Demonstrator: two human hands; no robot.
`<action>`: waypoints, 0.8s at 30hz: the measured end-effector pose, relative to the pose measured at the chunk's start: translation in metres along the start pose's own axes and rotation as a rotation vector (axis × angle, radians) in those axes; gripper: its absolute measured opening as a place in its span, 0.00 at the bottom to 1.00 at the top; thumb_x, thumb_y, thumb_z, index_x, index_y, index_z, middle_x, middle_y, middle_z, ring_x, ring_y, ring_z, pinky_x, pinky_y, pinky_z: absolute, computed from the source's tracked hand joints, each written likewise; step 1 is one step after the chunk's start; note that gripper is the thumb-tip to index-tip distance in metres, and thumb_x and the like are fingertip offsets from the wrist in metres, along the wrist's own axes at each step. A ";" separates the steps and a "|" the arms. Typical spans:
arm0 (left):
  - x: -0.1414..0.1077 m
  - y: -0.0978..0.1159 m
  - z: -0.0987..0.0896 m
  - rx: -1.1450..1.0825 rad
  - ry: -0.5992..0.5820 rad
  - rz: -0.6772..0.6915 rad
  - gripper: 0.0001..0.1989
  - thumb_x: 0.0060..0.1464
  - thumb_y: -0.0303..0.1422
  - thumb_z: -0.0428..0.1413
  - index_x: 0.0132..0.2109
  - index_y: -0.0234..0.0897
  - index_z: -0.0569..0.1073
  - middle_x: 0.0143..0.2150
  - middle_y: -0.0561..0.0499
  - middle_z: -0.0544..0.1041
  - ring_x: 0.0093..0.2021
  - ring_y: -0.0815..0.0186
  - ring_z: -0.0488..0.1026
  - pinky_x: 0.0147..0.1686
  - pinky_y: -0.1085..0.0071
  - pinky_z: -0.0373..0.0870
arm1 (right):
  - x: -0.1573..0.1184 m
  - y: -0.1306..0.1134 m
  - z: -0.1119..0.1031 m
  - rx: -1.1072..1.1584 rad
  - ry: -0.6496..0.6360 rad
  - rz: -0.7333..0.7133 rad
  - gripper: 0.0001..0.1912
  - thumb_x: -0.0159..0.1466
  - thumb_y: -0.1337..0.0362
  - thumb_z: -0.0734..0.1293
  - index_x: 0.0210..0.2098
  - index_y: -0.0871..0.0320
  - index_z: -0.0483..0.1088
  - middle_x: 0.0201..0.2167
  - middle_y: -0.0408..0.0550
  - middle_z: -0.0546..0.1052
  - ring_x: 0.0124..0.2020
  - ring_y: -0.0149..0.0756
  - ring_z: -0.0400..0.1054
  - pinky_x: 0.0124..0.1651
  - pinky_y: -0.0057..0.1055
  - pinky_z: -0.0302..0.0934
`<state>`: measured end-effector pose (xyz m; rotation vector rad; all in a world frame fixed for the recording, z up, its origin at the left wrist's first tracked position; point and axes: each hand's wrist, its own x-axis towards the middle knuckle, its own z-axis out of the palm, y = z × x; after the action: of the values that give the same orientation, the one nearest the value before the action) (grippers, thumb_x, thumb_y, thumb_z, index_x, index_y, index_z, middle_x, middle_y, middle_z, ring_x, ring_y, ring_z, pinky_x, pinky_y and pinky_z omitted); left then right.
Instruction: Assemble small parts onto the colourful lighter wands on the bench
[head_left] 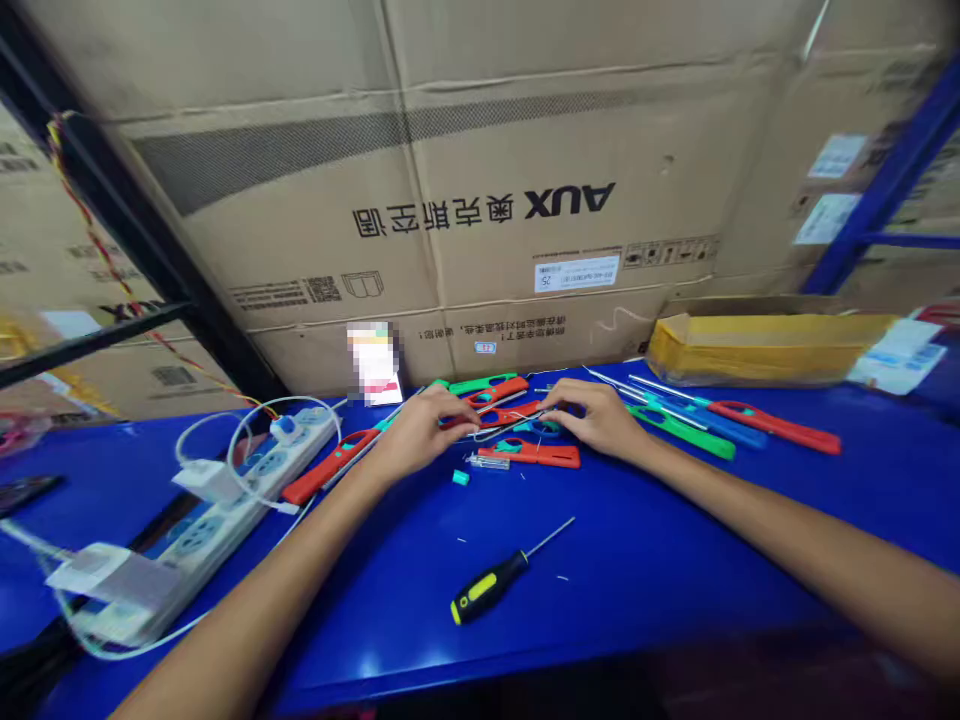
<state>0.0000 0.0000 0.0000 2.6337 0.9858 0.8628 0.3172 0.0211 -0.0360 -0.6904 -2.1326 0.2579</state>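
wire (504, 430) joins pinching left hand (421, 430) and right hand (598, 415).

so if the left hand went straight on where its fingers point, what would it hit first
Leaving aside anything it holds, the left hand would likely meet a red handle just ahead, short of the right hand; depth is unclear, so it might pass above.

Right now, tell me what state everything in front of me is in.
Left hand: fingers curled near a thin wire, grip unclear
Right hand: fingers curled, grip unclear
Screwdriver: lying loose
Power strip: chargers plugged in, power unclear
Phone: propped up, screen lit
Yellow box: open-topped
Large carton: print upside down
Far-right red lighter: lying flat
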 end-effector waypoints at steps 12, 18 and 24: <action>0.002 0.007 0.001 -0.483 0.124 -0.371 0.14 0.60 0.43 0.64 0.41 0.36 0.83 0.36 0.46 0.84 0.33 0.64 0.76 0.34 0.68 0.68 | 0.001 -0.002 -0.002 -0.089 -0.005 0.065 0.06 0.72 0.60 0.70 0.40 0.53 0.81 0.38 0.47 0.83 0.38 0.39 0.77 0.42 0.36 0.67; 0.001 0.007 0.000 -0.426 0.118 -0.375 0.14 0.60 0.43 0.64 0.39 0.35 0.82 0.33 0.46 0.83 0.32 0.65 0.75 0.34 0.69 0.67 | 0.001 -0.003 -0.003 -0.103 -0.004 0.059 0.06 0.72 0.61 0.70 0.40 0.53 0.80 0.37 0.47 0.83 0.37 0.38 0.76 0.42 0.35 0.66; 0.001 0.008 -0.002 -0.411 0.150 -0.357 0.14 0.60 0.43 0.63 0.39 0.36 0.82 0.35 0.46 0.84 0.35 0.62 0.77 0.38 0.67 0.69 | 0.000 -0.001 -0.001 -0.115 -0.005 0.047 0.05 0.72 0.62 0.70 0.41 0.53 0.80 0.37 0.47 0.82 0.36 0.37 0.75 0.41 0.34 0.66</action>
<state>0.0036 -0.0056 0.0051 2.0008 1.1278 1.0494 0.3180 0.0196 -0.0348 -0.8077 -2.1509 0.1640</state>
